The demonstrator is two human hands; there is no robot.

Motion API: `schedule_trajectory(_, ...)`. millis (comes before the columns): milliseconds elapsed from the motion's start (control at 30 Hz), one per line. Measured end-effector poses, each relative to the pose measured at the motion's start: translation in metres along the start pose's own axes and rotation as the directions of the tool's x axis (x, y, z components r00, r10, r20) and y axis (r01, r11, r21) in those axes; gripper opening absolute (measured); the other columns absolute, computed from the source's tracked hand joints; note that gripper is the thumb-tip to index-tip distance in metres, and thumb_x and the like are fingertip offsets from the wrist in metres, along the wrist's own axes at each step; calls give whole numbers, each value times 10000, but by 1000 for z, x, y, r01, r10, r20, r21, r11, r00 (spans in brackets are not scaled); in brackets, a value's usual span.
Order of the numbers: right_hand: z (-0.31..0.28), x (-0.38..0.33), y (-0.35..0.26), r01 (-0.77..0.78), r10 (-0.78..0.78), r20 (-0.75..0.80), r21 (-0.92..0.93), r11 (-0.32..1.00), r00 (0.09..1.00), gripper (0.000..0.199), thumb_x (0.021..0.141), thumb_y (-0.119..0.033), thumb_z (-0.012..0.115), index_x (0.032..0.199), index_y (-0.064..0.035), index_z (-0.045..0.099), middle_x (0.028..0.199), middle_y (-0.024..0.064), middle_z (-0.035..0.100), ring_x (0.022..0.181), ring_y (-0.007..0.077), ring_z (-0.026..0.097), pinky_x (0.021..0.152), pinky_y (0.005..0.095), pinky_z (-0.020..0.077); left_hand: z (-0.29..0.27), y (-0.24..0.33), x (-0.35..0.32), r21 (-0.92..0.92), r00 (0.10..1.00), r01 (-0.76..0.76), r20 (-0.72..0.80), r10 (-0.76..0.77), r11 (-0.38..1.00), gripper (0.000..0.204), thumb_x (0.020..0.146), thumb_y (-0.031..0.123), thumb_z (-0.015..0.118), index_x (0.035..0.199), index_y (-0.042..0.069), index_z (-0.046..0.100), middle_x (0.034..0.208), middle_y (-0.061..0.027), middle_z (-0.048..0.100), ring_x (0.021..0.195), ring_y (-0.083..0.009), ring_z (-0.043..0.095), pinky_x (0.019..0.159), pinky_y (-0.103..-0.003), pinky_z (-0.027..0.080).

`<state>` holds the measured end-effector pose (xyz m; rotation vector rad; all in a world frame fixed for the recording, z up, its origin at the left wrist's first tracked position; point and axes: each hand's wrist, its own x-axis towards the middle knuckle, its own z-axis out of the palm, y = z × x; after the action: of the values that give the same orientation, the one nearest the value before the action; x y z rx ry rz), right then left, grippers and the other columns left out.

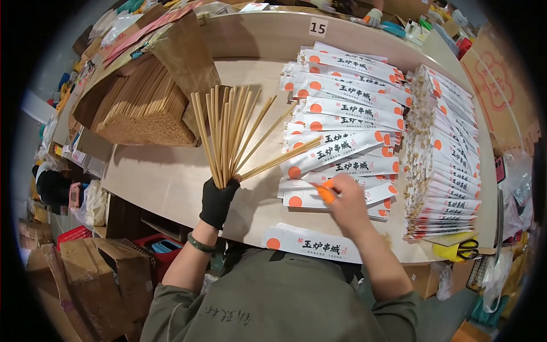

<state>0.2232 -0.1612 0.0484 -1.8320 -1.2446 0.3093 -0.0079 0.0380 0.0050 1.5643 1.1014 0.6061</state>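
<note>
My left hand (219, 202), in a black fingerless glove, is closed around the lower ends of a bunch of wooden chopsticks (225, 134). Their upper ends fan out, and some lean right, reaching the white paper chopstick sleeves (353, 122). These sleeves, marked with orange circles and dark lettering, lie overlapped in a spread pile. Over the pile's near end is my right hand (345, 199), fingers bent together, with orange finger covers (326, 192). Anything between its fingertips is too blurred to make out. One separate sleeve (310, 244) lies at the table's front edge.
At the left, an open paper-lined carton (165, 48) holds many chopsticks. Filled sleeves (447, 154) are stacked along the right side. Black-handled scissors (468, 249) lie by a yellow item at the right front corner. Cardboard boxes (94, 279) stand below left. Another person's gloved hand (373, 17) shows beyond the table.
</note>
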Motion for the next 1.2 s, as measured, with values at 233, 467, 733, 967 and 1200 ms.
schedule_trajectory(233,-30,18,-9,-251,251,41,300,920,967,197,746,-80,775,748,5,597,698,-10,495,642,75,456,576,240,376,-24,20,-4,198,988,-147,78,134,969,149,838,174,664,832,26,646,691,13,587,608,-57,495,552,-230,408)
schedule_trajectory(467,-39,15,-12,-218,221,-7,131,967,975,138,756,-80,762,771,7,656,690,19,498,601,96,460,558,248,377,-36,23,1,225,989,-140,86,124,964,216,803,183,720,889,-2,650,744,-55,659,689,-111,593,637,-281,481)
schedule_trajectory(733,-22,20,-9,348,-339,77,-217,912,937,146,702,-121,714,809,-35,663,756,62,562,720,221,555,600,317,443,-19,31,-1,192,945,-300,191,264,934,192,854,191,675,915,10,653,855,-76,691,772,-131,627,713,-292,505)
schedule_trajectory(967,7,41,-20,492,-517,79,-456,742,853,150,701,-118,652,830,-52,614,818,68,563,784,240,556,704,369,446,70,49,1,-480,988,-71,89,129,874,250,934,277,576,971,35,629,964,-81,666,819,-116,614,659,-233,481)
schedule_trajectory(1200,16,-13,13,599,-434,432,-400,693,790,131,684,-53,664,745,3,562,761,84,520,713,241,530,629,349,452,43,30,8,-79,992,-125,-43,122,989,226,892,216,614,958,8,673,775,-25,640,665,-94,573,608,-245,449)
